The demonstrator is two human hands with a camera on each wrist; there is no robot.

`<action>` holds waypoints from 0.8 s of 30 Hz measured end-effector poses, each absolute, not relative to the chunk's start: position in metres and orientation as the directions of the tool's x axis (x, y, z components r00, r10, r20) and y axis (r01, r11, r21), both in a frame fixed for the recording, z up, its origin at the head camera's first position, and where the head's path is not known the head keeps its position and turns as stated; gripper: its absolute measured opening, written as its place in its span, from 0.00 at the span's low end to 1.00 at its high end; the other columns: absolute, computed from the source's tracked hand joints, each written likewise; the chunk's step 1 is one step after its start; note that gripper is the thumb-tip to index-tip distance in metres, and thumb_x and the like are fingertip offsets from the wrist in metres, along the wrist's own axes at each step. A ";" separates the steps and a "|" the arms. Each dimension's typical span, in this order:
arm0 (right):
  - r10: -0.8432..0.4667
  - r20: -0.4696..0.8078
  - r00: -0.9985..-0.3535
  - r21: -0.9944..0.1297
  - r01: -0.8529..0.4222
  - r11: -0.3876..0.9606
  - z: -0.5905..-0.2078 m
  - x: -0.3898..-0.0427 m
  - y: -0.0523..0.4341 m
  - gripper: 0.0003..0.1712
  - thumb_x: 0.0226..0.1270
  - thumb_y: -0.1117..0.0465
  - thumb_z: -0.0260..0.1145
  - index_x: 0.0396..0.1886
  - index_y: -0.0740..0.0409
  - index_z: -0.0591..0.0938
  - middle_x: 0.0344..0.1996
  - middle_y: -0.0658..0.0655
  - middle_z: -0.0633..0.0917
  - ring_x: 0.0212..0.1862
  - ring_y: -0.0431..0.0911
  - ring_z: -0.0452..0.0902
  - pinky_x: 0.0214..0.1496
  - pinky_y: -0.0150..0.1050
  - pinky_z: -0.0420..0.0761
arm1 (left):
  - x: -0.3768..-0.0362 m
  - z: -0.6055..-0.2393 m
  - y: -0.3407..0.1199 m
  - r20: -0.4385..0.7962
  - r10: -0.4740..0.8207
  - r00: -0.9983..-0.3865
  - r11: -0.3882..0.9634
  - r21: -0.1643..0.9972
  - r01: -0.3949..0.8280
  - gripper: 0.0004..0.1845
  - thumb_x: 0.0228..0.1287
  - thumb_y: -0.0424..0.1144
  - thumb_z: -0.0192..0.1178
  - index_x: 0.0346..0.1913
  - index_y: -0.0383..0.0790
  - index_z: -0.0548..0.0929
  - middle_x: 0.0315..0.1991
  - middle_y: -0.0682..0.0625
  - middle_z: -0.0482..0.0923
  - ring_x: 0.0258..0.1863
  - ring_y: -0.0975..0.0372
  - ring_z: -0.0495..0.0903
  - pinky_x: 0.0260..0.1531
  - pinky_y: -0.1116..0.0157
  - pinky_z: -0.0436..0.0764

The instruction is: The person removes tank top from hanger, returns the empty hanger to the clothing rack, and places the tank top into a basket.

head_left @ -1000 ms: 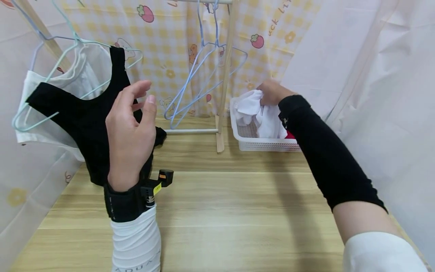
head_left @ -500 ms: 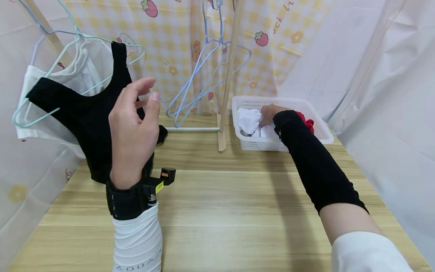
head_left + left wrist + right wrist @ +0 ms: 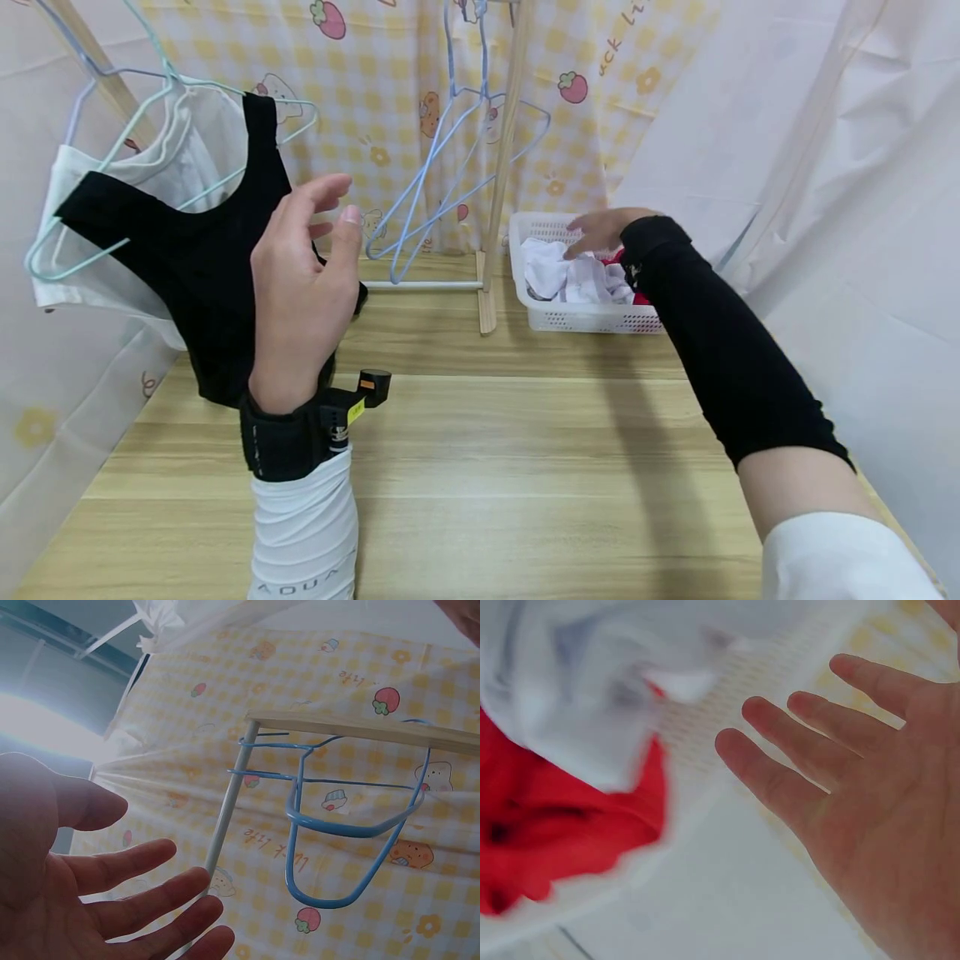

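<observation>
White cloths [image 3: 585,282] are bunched together in a white plastic basket [image 3: 577,318], with a red cloth [image 3: 562,817] packed in beside them; in the right wrist view (where the cloths are blurred) the red one is seen to be partly covered by white fabric. Over the basket the right hand [image 3: 600,229] is held with its fingers stretched out, its grip spread; a gap is shown in the right wrist view between the fingers and the nearest cloth, though contact with the white cloths cannot be judged from the head view. The basket is set on the wood-grained bench [image 3: 487,467], just beside the foot of a wooden rack [image 3: 504,158]. From the rack, blue hangers [image 3: 322,903] are hung, and they are backed by a yellow checked curtain [image 3: 382,50] printed with strawberries and flowers. On the left side a black top [image 3: 213,275] is hung on a pale green hanger [image 3: 212,189], with a white garment [image 3: 97,287] hung behind it. In front of the black top the left hand [image 3: 300,283] is raised, its grip spread loosely, with the fingers slightly bent and the thumb held apart; whether the top is touched cannot be told.
</observation>
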State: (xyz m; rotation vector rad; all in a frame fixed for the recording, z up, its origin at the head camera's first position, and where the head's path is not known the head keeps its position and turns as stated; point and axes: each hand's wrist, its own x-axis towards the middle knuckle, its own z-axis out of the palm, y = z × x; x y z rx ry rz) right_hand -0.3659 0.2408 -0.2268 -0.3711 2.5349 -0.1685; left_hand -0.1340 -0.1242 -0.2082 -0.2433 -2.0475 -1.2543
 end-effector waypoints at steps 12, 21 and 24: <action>-0.486 -0.173 -0.857 -0.175 -0.459 0.871 -0.127 -0.317 0.211 0.51 0.82 0.38 0.61 0.90 0.54 0.49 0.87 0.64 0.56 0.83 0.66 0.61 0.81 0.67 0.64 | -0.138 -0.213 -0.117 0.663 -0.141 -0.735 0.502 0.688 0.524 0.20 0.81 0.37 0.56 0.69 0.36 0.82 0.66 0.43 0.83 0.68 0.55 0.78 0.68 0.55 0.78; -0.478 0.425 -0.768 -0.299 -0.618 0.727 -0.133 -0.230 0.196 0.41 0.78 0.51 0.70 0.85 0.54 0.66 0.81 0.57 0.71 0.74 0.57 0.76 0.71 0.59 0.80 | -0.138 -0.216 -0.100 0.689 -0.051 -0.723 0.535 0.630 0.563 0.21 0.82 0.38 0.58 0.71 0.35 0.80 0.66 0.41 0.82 0.67 0.50 0.79 0.66 0.51 0.78; -0.413 0.582 -0.700 -0.337 -0.670 0.661 -0.150 -0.207 0.192 0.39 0.76 0.56 0.72 0.82 0.57 0.71 0.78 0.58 0.74 0.72 0.54 0.77 0.68 0.56 0.82 | -0.138 -0.218 -0.092 0.692 -0.004 -0.721 0.537 0.610 0.583 0.22 0.82 0.40 0.58 0.71 0.36 0.80 0.67 0.41 0.82 0.67 0.49 0.78 0.66 0.50 0.78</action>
